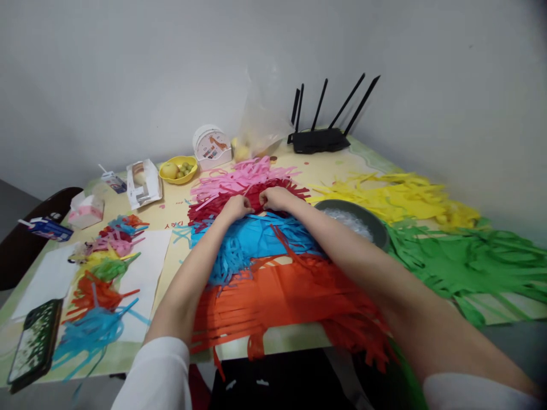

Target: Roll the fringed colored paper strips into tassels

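Note:
Both my arms reach out over heaps of cut paper strips on the table. My left hand [236, 206] and my right hand [276, 197] sit close together, fingers pinched on a dark red paper strip [255, 200] in the dark red pile [209, 209]. Behind that lies a pink pile [239, 177]. Under my forearms spread a blue pile [256, 239] and an orange pile [290, 296].
Yellow strips [397, 196] and green strips [470, 256] cover the right side around a dark bowl [376, 223]. On white paper at left lie bundled mixed strips [100, 273] and a phone [34, 344]. A router [318, 139], yellow fruit bowl [178, 169] and cartons stand at the back.

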`<state>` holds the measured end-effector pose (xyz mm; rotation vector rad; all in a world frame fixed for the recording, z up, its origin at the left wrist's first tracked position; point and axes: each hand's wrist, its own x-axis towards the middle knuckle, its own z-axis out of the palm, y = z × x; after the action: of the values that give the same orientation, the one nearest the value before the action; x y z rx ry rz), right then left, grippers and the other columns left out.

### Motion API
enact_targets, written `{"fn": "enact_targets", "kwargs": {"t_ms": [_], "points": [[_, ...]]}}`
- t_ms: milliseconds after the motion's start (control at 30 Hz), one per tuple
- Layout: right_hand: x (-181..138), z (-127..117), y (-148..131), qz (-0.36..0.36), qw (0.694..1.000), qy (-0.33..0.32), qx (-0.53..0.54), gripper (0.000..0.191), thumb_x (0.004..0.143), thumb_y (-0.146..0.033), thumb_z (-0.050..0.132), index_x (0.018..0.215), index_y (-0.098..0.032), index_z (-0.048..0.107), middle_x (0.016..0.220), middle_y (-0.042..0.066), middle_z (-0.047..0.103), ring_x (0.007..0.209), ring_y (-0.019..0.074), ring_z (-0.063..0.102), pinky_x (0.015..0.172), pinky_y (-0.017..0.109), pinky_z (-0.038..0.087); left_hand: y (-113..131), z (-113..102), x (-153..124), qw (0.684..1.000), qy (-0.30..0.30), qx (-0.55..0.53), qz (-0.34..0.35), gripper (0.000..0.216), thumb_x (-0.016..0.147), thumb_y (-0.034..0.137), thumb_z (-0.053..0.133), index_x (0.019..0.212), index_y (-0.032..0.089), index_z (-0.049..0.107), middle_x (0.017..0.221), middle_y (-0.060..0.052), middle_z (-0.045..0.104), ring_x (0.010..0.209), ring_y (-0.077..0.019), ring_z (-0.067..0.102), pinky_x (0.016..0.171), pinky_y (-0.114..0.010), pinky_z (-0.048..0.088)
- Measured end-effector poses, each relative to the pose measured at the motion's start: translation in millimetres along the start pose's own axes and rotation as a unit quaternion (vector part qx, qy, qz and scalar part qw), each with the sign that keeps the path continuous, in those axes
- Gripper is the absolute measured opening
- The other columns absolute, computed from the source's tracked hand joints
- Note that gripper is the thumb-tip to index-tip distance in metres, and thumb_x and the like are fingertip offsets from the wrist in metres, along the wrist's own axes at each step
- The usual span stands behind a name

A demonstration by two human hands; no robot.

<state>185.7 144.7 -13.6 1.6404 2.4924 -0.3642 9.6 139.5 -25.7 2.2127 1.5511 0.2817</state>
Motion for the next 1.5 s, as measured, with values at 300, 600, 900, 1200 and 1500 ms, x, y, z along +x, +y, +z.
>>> {"fn": "enact_targets", "kwargs": {"t_ms": [300,600,900,1200,1500], "points": [[2.2,1.9,1.5,0.001,1.000,0.002,0.001,0.026,0.094,-0.036,0.060,0.108,-0.014,0.064,0.106,0.006,0.067,0.096,0.0188,0.065,0.086,0.040,0.054,-11.9,-1.9,1.8,0.999,0.009,-0.032,-0.002,0.007,0.075,0.018,0.070,0.075,0.012,0.074,0.074,-0.005,0.072,0.069,-0.0148,0.061,0.070,-0.025,0.048],[2.7,2.3,1.7,0.005,1.000,0.007,0.003,0.026,0.093,-0.037,0.061,0.104,-0.014,0.065,0.102,0.006,0.068,0.094,0.0183,0.065,0.085,0.040,0.053,-11.0,-5.3,1.8,0.999,-0.008,-0.030,0.008,0.013,0.072,0.012,0.062,0.075,0.011,0.074,0.069,-0.003,0.070,0.066,-0.0136,0.061,0.066,-0.022,0.046],[1.4,-3.1,1.2,0.006,0.999,0.030,0.036,0.030,0.076,-0.036,0.076,0.101,-0.019,0.073,0.098,0.005,0.075,0.089,0.0201,0.068,0.073,0.024,0.046,-2.3,-7.5,1.9,1.000,-0.012,0.003,0.012,0.018,0.071,0.007,0.056,0.075,0.011,0.074,0.072,-0.005,0.071,0.067,-0.0146,0.061,0.070,-0.024,0.047],[-8.5,-1.4,-7.7,0.019,0.990,0.129,0.050,0.028,0.092,-0.024,0.053,0.107,-0.017,0.074,0.110,0.011,0.074,0.101,0.0218,0.065,0.087,0.027,0.045,-2.6,-6.6,-6.4,0.996,0.044,0.071,-0.030,0.022,0.076,0.016,0.062,0.097,0.014,0.069,0.098,-0.011,0.073,0.093,-0.0228,0.066,0.082,-0.030,0.050],[-22.3,9.7,-60.0,-0.019,0.985,0.163,0.060,0.037,0.101,-0.030,0.039,0.118,-0.008,0.063,0.115,0.019,0.066,0.112,0.0269,0.059,0.100,0.039,0.043,3.0,-26.8,-1.5,0.977,0.147,0.117,-0.103,0.023,0.086,0.015,0.048,0.104,0.014,0.063,0.105,-0.016,0.070,0.102,-0.0265,0.065,0.085,-0.034,0.047]]}}
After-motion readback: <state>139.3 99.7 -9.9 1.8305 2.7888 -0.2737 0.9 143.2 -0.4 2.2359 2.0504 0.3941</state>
